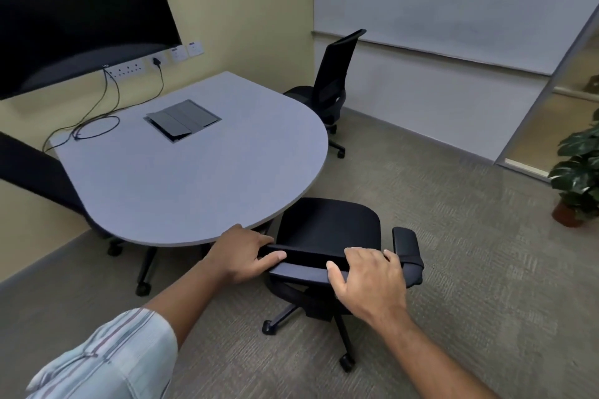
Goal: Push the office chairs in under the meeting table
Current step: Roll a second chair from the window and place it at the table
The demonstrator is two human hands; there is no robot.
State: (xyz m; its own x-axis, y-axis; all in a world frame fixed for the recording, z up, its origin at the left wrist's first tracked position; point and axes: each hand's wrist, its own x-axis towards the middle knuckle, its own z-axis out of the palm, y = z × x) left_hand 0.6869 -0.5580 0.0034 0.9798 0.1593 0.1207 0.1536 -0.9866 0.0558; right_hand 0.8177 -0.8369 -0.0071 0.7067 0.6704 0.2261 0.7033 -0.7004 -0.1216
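A black office chair [327, 223] stands at the rounded near end of the grey meeting table [194, 178], its seat just beside the table's edge. My left hand [246, 253] grips the left end of the chair's backrest top, and my right hand [369, 278] grips the right end. A second black chair [330, 87] stands at the table's far right side, seat partly under the top. A third black chair [35, 168] sits at the left side, mostly cut off by the frame.
A cable box lid [183, 120] and black cables [97, 126] lie on the table. A dark screen [74, 10] hangs on the left wall, a whiteboard [453, 0] on the far wall. A potted plant [577, 178] stands at right on carpet.
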